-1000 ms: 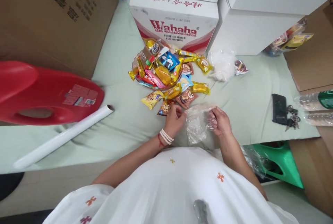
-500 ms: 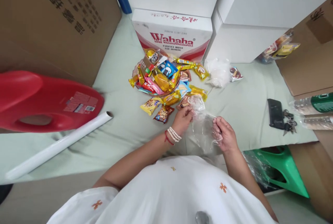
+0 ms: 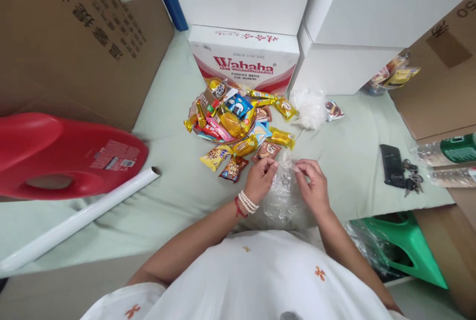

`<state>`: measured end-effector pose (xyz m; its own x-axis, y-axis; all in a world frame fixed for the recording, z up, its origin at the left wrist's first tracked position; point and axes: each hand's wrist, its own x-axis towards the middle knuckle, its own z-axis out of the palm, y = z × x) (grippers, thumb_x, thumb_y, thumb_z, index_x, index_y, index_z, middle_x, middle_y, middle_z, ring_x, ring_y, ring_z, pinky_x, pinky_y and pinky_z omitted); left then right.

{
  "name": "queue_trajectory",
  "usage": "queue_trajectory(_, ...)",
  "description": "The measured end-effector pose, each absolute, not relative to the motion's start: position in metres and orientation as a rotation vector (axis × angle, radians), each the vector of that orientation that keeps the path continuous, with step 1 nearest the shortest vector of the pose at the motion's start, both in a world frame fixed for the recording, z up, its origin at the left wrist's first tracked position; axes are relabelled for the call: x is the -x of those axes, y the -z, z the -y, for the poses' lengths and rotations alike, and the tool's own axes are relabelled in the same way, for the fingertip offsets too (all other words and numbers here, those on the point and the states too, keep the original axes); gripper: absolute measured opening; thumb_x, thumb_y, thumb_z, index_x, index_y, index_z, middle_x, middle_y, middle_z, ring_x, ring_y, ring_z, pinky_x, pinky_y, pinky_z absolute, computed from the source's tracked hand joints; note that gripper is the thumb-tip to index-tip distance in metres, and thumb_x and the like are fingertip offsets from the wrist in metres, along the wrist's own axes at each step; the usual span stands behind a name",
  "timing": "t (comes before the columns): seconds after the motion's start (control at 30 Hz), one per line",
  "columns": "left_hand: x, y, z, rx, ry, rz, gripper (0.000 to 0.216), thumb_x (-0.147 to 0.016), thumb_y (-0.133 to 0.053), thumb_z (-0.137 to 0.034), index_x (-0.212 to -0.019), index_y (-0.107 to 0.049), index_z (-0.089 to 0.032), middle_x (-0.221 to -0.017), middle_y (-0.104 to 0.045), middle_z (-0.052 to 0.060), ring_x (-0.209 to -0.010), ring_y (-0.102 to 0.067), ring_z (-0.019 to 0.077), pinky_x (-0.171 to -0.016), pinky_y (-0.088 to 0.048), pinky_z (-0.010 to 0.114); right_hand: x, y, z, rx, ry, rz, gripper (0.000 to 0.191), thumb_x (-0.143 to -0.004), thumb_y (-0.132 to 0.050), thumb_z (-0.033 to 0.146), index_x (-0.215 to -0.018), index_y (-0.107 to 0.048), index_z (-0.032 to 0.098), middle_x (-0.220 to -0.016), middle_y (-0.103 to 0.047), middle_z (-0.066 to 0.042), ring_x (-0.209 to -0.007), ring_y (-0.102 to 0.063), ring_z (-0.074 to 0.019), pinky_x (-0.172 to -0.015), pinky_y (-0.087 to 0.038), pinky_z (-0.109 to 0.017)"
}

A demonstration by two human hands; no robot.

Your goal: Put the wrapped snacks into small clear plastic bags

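A crumpled clear plastic bag (image 3: 281, 193) hangs between my two hands near the table's front edge. My left hand (image 3: 261, 179), with a beaded bracelet at the wrist, pinches the bag's upper left side. On the other side, my right hand (image 3: 311, 181) has its thumb and fingertips closed on the bag's upper right edge. Just beyond my left hand lies a brown snack packet (image 3: 267, 151). Behind it, a heap of wrapped snacks (image 3: 230, 119) fills a bowl, and several more packets lie around its front and right side.
A white Wahaba-style water carton marked Wahaha (image 3: 245, 64) stands behind the snacks. Left are a red jug (image 3: 74, 156) and a white tube (image 3: 82, 218). A white plastic bag (image 3: 309, 109), a black wallet-like case (image 3: 391, 165) with keys and bottles (image 3: 459, 149) lie right.
My right hand has moved up and left, closer to my left hand, and now grips the bag near its top. The bag, spread wider before, hangs narrower and more crumpled.
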<state>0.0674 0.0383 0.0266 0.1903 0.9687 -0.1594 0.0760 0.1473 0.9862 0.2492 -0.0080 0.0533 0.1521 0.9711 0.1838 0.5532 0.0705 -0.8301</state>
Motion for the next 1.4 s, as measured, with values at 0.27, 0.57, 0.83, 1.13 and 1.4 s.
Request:
queue_trajectory(0.27, -0.040, -0.006, -0.042, -1.042, -0.940, -1.213, 0.047, -0.090, -0.059, -0.066, -0.079, -0.061, -0.021, -0.047, -0.040, -0.009, -0.044, -0.036, 0.0104, -0.048, -0.030, 0.024, -0.239, -0.045, -0.002, 1.535, -1.356, 0.642, 0.041, -0.081, -0.075, 0.062, -0.079, -0.059, 0.024, -0.054, -0.047, 0.007, -0.039, -0.028, -0.0080, -0.036, -0.019, -0.024)
queue_trajectory(0.57, -0.024, -0.021, -0.038, -1.116, -1.056, -1.276, 0.031, -0.093, -0.062, -0.049, -0.081, -0.060, -0.020, -0.064, -0.053, -0.004, -0.057, -0.046, 0.0115, -0.058, -0.039, 0.025, -0.226, -0.051, 0.002, 1.499, -1.291, 0.636, 0.045, -0.084, -0.071, 0.068, -0.091, -0.065, 0.024, -0.054, -0.047, 0.007, -0.038, -0.026, -0.0083, -0.038, -0.019, -0.026)
queue_trajectory(0.83, -0.028, -0.035, -0.046, -1.398, -1.089, -1.407, 0.018, -0.090, -0.068, -0.035, -0.095, -0.076, -0.020, -0.082, -0.063, 0.002, -0.071, -0.054, 0.0145, -0.069, -0.044, 0.028, -0.221, -0.064, 0.006, 1.477, -1.283, 0.797, 0.049, -0.085, -0.069, 0.071, -0.099, -0.070, 0.024, -0.077, -0.067, 0.000, -0.040, -0.031, -0.0060, -0.038, -0.018, -0.026)
queue_trajectory(1.13, -0.048, -0.034, -0.057, -1.234, -1.141, -1.224, 0.023, -0.089, -0.070, -0.040, -0.084, -0.077, -0.019, -0.075, -0.067, 0.001, -0.068, -0.057, 0.0134, -0.068, -0.048, 0.027, -0.226, -0.063, 0.014, 1.455, -1.280, 0.805, 0.045, -0.088, -0.068, 0.067, -0.099, -0.072, 0.024, -0.075, -0.066, 0.000, -0.042, -0.034, -0.0066, -0.039, -0.022, -0.025)
queue_trajectory(1.4, -0.023, -0.029, -0.056, -1.039, -1.062, -1.200, 0.038, -0.086, -0.071, -0.056, -0.086, -0.072, -0.018, -0.068, -0.064, -0.001, -0.054, -0.047, 0.0093, -0.053, -0.039, 0.023, -0.243, -0.061, 0.011, 1.428, -1.367, 0.618, 0.044, -0.081, -0.074, 0.066, -0.094, -0.069, 0.024, -0.070, -0.065, 0.002, -0.039, -0.023, -0.0055, -0.038, -0.012, -0.027)
